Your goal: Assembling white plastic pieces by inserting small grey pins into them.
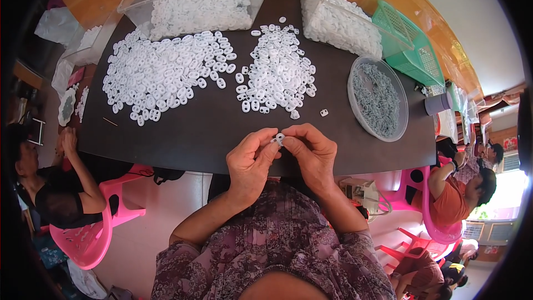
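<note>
Dark table, clear bins at far side; two-handed pinch at near side.
Left hand and right hand both pinch one small white part with thumbs and fingertips, above the near tabletop. Beyond: left heap and right heap of white parts; far right, round tub of grey pieces.

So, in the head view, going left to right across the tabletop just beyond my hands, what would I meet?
Large pile of white pieces, smaller pile of white pieces, one loose white piece, round tub of grey pieces.
</note>
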Motion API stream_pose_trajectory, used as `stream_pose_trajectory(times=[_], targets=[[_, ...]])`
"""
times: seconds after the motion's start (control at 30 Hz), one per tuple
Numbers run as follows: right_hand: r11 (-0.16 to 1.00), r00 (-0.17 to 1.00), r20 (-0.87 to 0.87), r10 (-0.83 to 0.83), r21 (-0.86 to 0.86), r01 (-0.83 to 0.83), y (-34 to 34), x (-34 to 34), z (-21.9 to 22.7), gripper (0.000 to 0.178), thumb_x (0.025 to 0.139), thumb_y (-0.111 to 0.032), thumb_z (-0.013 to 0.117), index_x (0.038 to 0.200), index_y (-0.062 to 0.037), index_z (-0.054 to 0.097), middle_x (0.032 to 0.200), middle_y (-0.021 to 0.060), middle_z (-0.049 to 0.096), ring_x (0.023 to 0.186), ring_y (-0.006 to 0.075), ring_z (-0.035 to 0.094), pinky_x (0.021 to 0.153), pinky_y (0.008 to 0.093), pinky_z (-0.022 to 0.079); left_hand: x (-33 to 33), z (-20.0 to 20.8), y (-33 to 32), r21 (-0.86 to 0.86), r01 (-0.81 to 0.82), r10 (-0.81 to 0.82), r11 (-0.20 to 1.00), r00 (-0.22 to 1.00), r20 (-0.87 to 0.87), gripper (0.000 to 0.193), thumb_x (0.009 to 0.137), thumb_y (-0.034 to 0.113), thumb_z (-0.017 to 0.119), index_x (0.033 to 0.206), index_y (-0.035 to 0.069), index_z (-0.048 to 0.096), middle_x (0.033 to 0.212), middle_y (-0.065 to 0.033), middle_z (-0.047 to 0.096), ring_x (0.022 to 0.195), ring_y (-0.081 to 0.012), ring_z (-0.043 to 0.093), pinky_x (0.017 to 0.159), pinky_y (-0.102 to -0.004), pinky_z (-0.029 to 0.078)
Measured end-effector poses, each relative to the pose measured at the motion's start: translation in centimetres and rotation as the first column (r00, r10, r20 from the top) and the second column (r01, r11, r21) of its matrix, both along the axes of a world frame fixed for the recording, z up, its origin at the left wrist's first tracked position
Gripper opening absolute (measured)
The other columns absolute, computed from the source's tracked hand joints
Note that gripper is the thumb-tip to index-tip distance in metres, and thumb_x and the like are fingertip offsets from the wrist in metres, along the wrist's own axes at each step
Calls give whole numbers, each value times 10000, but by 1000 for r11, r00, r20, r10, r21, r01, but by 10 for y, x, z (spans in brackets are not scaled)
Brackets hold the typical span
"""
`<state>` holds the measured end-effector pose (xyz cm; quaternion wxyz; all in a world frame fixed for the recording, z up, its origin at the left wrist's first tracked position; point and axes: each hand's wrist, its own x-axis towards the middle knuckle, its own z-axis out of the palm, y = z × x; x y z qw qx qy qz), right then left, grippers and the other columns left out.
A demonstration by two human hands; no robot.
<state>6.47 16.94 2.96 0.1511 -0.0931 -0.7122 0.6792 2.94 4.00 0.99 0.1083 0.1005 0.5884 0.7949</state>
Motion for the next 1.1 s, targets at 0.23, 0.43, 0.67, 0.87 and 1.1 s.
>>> stream_pose_trajectory(times=[0.23,0.43,0.67,0.87,1.1], targets=[[994,998,-59,-6,105,12,-2,0,-5,104,848,38,616,949,21,637,861,41,614,790,84,565,690,224,462,-1,-4,-4,46,57,-59,997,997,50,230,896,43,608,1121,-6,611,955,-56,647,733,-85,624,579,-190,476],[962,987,-162,5,271,40,-4,0,-4,140,844,75,580,960,27,643,872,55,604,791,108,567,697,223,451,-1,-8,-4,105,63,-71,992,995,72,235,895,33,604,1126,-15,608,959,-61,646,741,-88,623,583,-193,478],[948,987,-158,19,317,33,-4,1,-6,172,832,85,578,978,20,642,887,66,597,785,118,570,682,231,458,-1,-7,-5,126,63,-72,990,995,68,258,899,20,593,1154,-18,606,945,-62,627,746,-93,616,589,-197,484],[955,988,-154,10,296,36,-13,5,-6,303,751,64,669,1042,-12,633,949,85,585,765,151,568,634,266,476,-3,-10,-7,214,55,-74,975,994,81,261,891,2,594,1150,-25,609,902,-56,631,752,-94,602,629,-196,483],[832,956,-294,17,534,150,-15,3,-8,404,672,56,721,1061,-1,628,926,113,589,770,229,569,633,300,480,-5,-1,-7,209,4,-41,978,984,173,233,892,-4,583,1119,-41,621,912,-71,656,751,-92,599,684,-211,493]])
